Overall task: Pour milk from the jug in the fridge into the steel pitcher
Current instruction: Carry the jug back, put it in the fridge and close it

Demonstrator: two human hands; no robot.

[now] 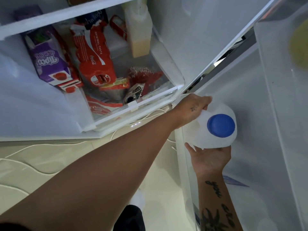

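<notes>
The milk jug [215, 139] is white translucent plastic with a blue cap [221, 125], seen from above, low inside the open fridge at the right. My left hand [193, 109] reaches in from the lower left and grips the jug's far left shoulder, fingers curled over it. My right hand [210, 158] comes up from below on a tattooed forearm and holds the jug's near side, thumb spread to the left, fingers hidden beneath the jug. No steel pitcher shows in the head view.
The open fridge door's shelf [133, 105] at the left holds a purple juice carton [48, 59], a red cola pack [95, 59], a pale yellow bottle [139, 35] and snack packets. A white cable [150, 115] lies on the pale floor. The fridge's clear drawer wall [185, 164] stands beside my right wrist.
</notes>
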